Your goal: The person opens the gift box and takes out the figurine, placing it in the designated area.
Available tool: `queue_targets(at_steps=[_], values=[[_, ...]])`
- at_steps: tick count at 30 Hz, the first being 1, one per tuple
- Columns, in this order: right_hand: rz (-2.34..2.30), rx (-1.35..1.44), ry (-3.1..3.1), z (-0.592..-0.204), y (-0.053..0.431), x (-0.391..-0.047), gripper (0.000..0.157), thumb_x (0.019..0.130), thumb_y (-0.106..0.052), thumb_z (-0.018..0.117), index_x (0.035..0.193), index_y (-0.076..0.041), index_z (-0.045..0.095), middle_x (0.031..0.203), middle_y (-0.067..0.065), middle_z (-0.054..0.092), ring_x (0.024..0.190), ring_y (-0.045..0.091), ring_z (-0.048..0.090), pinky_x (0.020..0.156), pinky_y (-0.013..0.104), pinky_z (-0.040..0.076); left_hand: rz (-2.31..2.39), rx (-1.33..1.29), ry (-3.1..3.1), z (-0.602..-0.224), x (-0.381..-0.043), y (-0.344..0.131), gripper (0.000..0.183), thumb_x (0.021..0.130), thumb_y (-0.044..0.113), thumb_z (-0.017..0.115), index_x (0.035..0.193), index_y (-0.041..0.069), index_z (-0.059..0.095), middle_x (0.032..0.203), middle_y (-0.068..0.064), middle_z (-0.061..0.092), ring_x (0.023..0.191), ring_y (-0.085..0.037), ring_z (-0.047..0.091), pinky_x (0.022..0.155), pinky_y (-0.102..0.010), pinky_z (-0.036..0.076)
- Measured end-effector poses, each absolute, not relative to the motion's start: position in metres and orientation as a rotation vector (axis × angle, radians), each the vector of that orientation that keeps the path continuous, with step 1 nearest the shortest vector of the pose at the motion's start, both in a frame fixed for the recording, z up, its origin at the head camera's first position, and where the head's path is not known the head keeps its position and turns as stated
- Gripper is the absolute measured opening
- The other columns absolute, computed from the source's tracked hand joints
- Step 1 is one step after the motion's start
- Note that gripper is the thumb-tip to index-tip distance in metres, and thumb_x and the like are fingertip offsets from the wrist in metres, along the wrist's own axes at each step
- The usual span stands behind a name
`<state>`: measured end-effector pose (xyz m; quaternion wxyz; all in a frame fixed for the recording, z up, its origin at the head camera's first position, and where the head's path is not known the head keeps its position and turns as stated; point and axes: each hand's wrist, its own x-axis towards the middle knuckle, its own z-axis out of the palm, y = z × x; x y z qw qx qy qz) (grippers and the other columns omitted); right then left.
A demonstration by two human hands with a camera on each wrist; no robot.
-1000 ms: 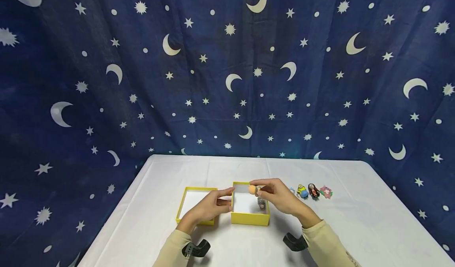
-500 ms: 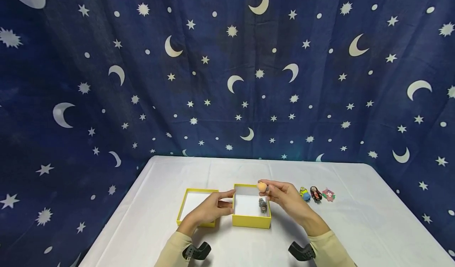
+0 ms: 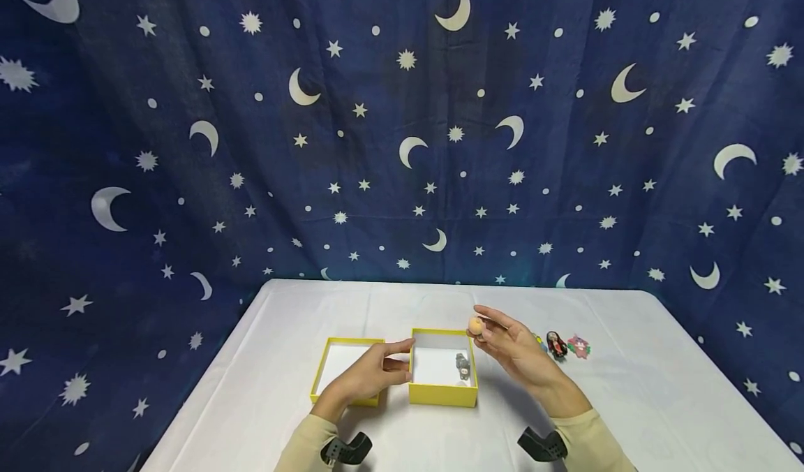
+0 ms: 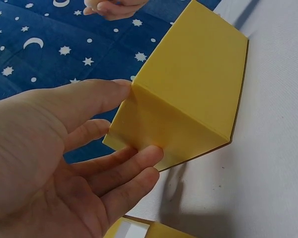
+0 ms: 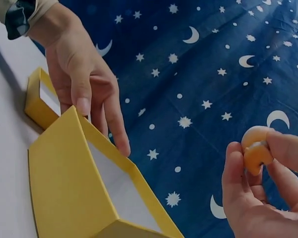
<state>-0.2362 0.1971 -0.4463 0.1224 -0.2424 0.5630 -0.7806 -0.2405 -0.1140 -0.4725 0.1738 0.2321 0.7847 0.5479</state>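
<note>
My right hand (image 3: 516,357) pinches a small toy figurine (image 3: 476,326) with a round peach-coloured top, held up just beyond the right wall of a yellow box (image 3: 442,396). In the right wrist view its underside (image 5: 258,156) looks orange, and thumb and fingertips cover part of it. A small grey figurine (image 3: 462,366) lies inside the box, near the right wall. My left hand (image 3: 369,372) touches the box's left side. The left wrist view shows the thumb at a corner of the box (image 4: 188,74) and extended fingers against its outer face.
Left of the box stands a second, shallower yellow tray or lid (image 3: 355,339), partly behind my left hand. To the right lie a dark-haired figurine (image 3: 555,345), a pink-and-green one (image 3: 578,346) and a yellow one (image 3: 539,341), mostly hidden by my right hand. A starry curtain (image 3: 352,144) hangs behind the white table.
My right hand has moved right, from over the box to beyond its right wall, carrying the peach-topped figurine. The grey figurine remains in the box. My left hand stays at the box's side.
</note>
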Motion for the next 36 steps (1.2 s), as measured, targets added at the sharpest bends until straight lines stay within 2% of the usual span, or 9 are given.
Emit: queue_targets(at_steps=[7,12,16,21,25,28,30,34,36], values=[[-2.211,-0.706,1.585,-0.445,0.203,-0.235,0.041,0.104,0.002,0.047,0.131,-0.023,0.064,0.120,-0.010,0.065,0.111,0.002,0.064,0.099,0.018,0.052,1.547,0.667,2.232,-0.472,-0.241,-0.114,0.062,0.096,0.008,0.067,0.152,-0.003,0.042,0.161,-0.019,0.039,0.132,-0.037,0.058,0.100,-0.027,0.053],[-2.152,-0.633,1.698,-0.441,0.202,-0.232,0.035,0.102,0.001,0.052,0.127,-0.021,0.057,0.119,-0.009,0.066,0.110,0.000,0.062,0.095,0.018,0.052,1.550,0.676,2.227,-0.473,-0.242,-0.114,0.063,0.096,0.009,0.068,0.152,-0.003,0.042,0.161,-0.019,0.039,0.131,-0.037,0.058,0.100,-0.027,0.053],[-2.124,-0.598,1.912,-0.440,0.201,-0.232,0.027,0.101,-0.003,0.057,0.124,-0.018,0.055,0.117,-0.007,0.066,0.104,0.000,0.062,0.087,0.018,0.052,1.552,0.684,2.226,-0.473,-0.242,-0.114,0.062,0.096,0.009,0.067,0.152,-0.002,0.042,0.160,-0.020,0.039,0.131,-0.037,0.058,0.099,-0.029,0.054],[-2.097,-0.592,2.159,-0.438,0.202,-0.231,0.025,0.097,-0.004,0.064,0.121,-0.007,0.054,0.114,-0.005,0.066,0.100,0.001,0.064,0.082,0.017,0.053,1.557,0.670,2.223,-0.473,-0.241,-0.115,0.061,0.096,0.007,0.067,0.152,-0.001,0.042,0.160,-0.019,0.040,0.131,-0.037,0.059,0.100,-0.029,0.054],[-2.064,-0.617,2.253,-0.435,0.203,-0.228,0.033,0.096,-0.004,0.066,0.124,0.005,0.053,0.112,-0.006,0.068,0.099,0.002,0.066,0.085,0.018,0.056,1.566,0.663,2.208,-0.473,-0.240,-0.115,0.061,0.097,0.007,0.066,0.152,-0.001,0.042,0.160,-0.019,0.039,0.132,-0.038,0.058,0.100,-0.028,0.054],[-2.005,-0.629,2.345,-0.434,0.203,-0.227,0.037,0.095,-0.004,0.067,0.127,0.009,0.054,0.111,-0.009,0.069,0.097,0.003,0.067,0.083,0.020,0.057,1.567,0.665,2.205,-0.473,-0.240,-0.115,0.061,0.097,0.007,0.066,0.152,-0.001,0.042,0.161,-0.019,0.039,0.132,-0.038,0.058,0.100,-0.028,0.054],[-1.953,-0.635,2.421,-0.434,0.203,-0.227,0.036,0.095,-0.004,0.068,0.127,0.008,0.056,0.111,-0.006,0.069,0.095,0.003,0.068,0.082,0.020,0.057,1.565,0.666,2.207,-0.473,-0.240,-0.114,0.061,0.097,0.007,0.066,0.152,-0.001,0.041,0.161,-0.019,0.039,0.132,-0.038,0.058,0.101,-0.029,0.054],[-1.896,-0.660,2.531,-0.432,0.205,-0.228,0.034,0.094,-0.005,0.070,0.125,0.006,0.061,0.118,0.015,0.065,0.087,0.004,0.070,0.077,0.022,0.057,1.557,0.662,2.214,-0.472,-0.241,-0.115,0.062,0.097,0.008,0.067,0.152,-0.001,0.042,0.161,-0.018,0.039,0.132,-0.037,0.058,0.101,-0.028,0.053],[-1.896,-0.683,2.550,-0.432,0.206,-0.228,0.034,0.094,-0.005,0.070,0.125,0.005,0.061,0.120,0.020,0.062,0.080,0.004,0.069,0.073,0.022,0.057,1.553,0.662,2.221,-0.472,-0.241,-0.115,0.062,0.096,0.009,0.068,0.152,-0.001,0.042,0.161,-0.018,0.039,0.132,-0.037,0.058,0.101,-0.028,0.053]])
